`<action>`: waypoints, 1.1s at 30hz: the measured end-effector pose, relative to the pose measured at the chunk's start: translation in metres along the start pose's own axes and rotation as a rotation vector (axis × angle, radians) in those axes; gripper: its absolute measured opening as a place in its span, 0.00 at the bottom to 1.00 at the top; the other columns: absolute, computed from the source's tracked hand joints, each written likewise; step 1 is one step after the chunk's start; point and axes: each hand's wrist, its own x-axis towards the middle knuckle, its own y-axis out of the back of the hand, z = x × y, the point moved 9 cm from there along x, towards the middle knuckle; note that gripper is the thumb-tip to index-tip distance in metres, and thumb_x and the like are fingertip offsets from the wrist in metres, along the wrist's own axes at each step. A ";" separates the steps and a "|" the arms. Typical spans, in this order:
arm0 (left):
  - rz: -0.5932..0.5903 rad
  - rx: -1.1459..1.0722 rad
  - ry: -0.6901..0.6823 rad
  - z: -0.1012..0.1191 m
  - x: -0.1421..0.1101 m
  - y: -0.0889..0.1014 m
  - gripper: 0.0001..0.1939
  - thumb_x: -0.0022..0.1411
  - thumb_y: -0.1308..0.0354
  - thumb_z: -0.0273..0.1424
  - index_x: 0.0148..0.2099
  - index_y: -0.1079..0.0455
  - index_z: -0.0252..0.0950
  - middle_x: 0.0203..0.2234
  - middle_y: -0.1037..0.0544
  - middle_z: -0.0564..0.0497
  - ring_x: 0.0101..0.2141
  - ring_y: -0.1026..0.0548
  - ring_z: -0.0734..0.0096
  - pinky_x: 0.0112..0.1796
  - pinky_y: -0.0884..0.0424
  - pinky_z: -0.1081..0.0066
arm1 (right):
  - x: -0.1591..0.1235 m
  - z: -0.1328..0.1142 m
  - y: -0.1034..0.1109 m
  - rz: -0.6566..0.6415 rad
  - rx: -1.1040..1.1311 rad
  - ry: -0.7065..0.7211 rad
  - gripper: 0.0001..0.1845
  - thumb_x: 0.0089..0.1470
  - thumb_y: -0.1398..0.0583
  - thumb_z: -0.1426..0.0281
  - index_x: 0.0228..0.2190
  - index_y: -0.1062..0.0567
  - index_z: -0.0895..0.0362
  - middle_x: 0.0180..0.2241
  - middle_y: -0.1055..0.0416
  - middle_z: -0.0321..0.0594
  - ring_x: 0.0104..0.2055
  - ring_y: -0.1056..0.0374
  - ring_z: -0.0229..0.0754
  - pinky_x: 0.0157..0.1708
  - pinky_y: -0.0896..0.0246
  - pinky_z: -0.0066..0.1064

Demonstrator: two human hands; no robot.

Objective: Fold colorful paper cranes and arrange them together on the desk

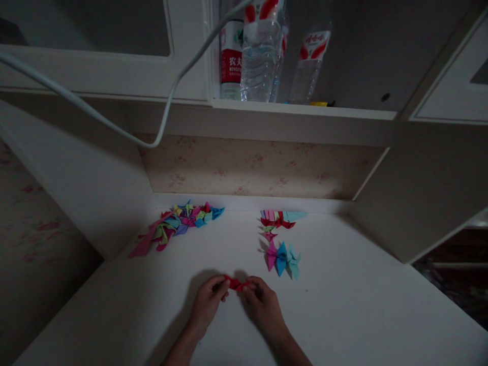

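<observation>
1. While the left hand [208,301] pinches one end of the red folded paper [236,285] in its fingers, the right hand [266,305] pinches the other, lower centre, over the white worktop [351,305].
2. Floral wallpaper [244,165] spans mid-frame; bright paper heap [186,221] centre-left!
3. Top of frame, bottles on a shelf [358,113]: red label [230,74] reading "农夫", tilted bottle [302,79] showing "哈哈".

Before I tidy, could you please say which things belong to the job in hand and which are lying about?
Likely job:
red folded paper, in left hand and right hand
multicoloured folded paper pile
pink, blue and pale-blue folded paper pieces

Probably lying about:
clear plastic red-labelled bottles
white cable
</observation>
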 end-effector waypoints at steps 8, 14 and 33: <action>0.003 0.025 -0.002 0.004 -0.001 0.000 0.20 0.53 0.39 0.45 0.35 0.24 0.31 0.18 0.29 0.53 0.21 0.33 0.74 0.23 0.38 0.76 | 0.001 0.007 -0.004 -0.026 0.083 -0.042 0.20 0.48 0.37 0.55 0.38 0.26 0.56 0.31 0.22 0.43 0.31 0.28 0.45 0.30 0.34 0.33; 0.001 0.014 -0.009 0.003 0.000 -0.001 0.20 0.53 0.39 0.45 0.35 0.24 0.31 0.18 0.30 0.53 0.21 0.34 0.74 0.22 0.39 0.77 | 0.001 0.008 -0.003 -0.018 0.139 -0.065 0.17 0.50 0.37 0.58 0.37 0.27 0.56 0.27 0.23 0.40 0.28 0.31 0.41 0.27 0.38 0.29; -0.052 0.032 0.025 0.003 0.001 -0.006 0.23 0.54 0.41 0.46 0.39 0.23 0.31 0.18 0.30 0.53 0.22 0.34 0.73 0.23 0.38 0.75 | 0.005 0.005 0.006 0.054 0.241 -0.088 0.14 0.49 0.37 0.59 0.33 0.26 0.56 0.24 0.26 0.37 0.22 0.38 0.36 0.22 0.44 0.26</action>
